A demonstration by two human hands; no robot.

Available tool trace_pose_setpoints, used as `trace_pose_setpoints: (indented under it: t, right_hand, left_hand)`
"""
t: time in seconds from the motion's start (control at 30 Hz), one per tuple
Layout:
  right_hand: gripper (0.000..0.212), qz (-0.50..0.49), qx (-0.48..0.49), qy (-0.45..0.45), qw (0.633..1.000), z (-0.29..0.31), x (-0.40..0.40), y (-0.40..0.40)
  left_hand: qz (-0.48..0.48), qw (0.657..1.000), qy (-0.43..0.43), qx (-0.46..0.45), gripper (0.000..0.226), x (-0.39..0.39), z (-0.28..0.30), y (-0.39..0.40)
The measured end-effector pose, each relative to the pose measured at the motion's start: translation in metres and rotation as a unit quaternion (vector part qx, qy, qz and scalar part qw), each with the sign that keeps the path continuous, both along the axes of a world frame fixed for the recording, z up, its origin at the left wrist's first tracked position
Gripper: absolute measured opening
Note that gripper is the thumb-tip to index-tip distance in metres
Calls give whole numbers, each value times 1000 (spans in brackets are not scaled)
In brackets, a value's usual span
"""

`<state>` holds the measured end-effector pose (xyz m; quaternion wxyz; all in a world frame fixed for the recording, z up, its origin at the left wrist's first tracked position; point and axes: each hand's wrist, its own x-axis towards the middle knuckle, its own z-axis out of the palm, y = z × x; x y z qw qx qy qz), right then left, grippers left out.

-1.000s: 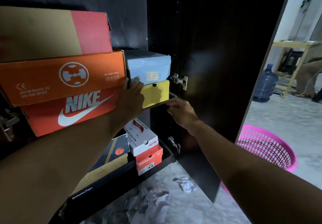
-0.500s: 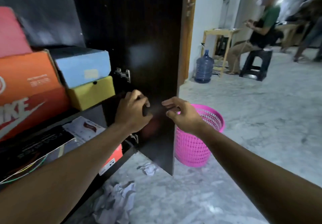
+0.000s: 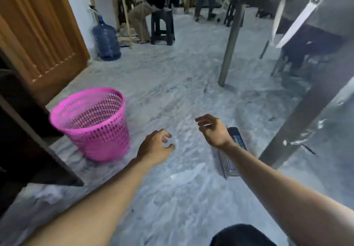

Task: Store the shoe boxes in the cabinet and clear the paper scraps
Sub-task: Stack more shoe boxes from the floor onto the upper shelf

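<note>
My left hand (image 3: 155,147) hovers over the marble floor with loosely curled fingers and holds nothing. My right hand (image 3: 212,131) hangs a little further right, fingers relaxed and empty. Just behind and below my right wrist a grey shoe box (image 3: 229,161) with blue lettering lies on the floor. The dark cabinet's door edge (image 3: 36,142) shows at the left. A pink mesh basket (image 3: 92,123) stands on the floor to the left of my left hand. No paper scraps are visible.
A wooden door (image 3: 38,35) and a blue water bottle (image 3: 106,39) are at the back left. A metal table leg (image 3: 230,46) stands ahead and a slanted leg (image 3: 298,115) at right. People sit and stand by stools in the background.
My view has swung right, away from the cabinet shelves to the open floor. Both hands have left the cabinet door and now hang free over the floor.
</note>
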<state>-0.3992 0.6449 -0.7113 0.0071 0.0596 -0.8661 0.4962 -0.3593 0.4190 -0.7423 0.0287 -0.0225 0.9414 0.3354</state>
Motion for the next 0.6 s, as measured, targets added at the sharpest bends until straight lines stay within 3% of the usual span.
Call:
trace_pose_setpoints:
  t: [0.2,0.3,0.37,0.5,0.6]
  right_hand:
    - [15,-181,7,-105,978,-95,-5,128]
    - [16,-237,38,-152,959,-138,-4,167]
    - [26,-257,66,-172,949,-168,-8,184]
    - [54,-281,70,-217,932,-217,-12,195]
    - [65,-282,43,-222,933,-242,-9,189]
  left_hand:
    - [-39,979,-181,85,39,-38,-84,133]
    - [-41,959,-250,125,65,-48,-126,178]
    - [-38,948,-280,147,78,-56,-153,203]
    - [-28,931,-314,186,64,-68,-187,240]
    - [-5,919,-332,213,65,-75,-212,249]
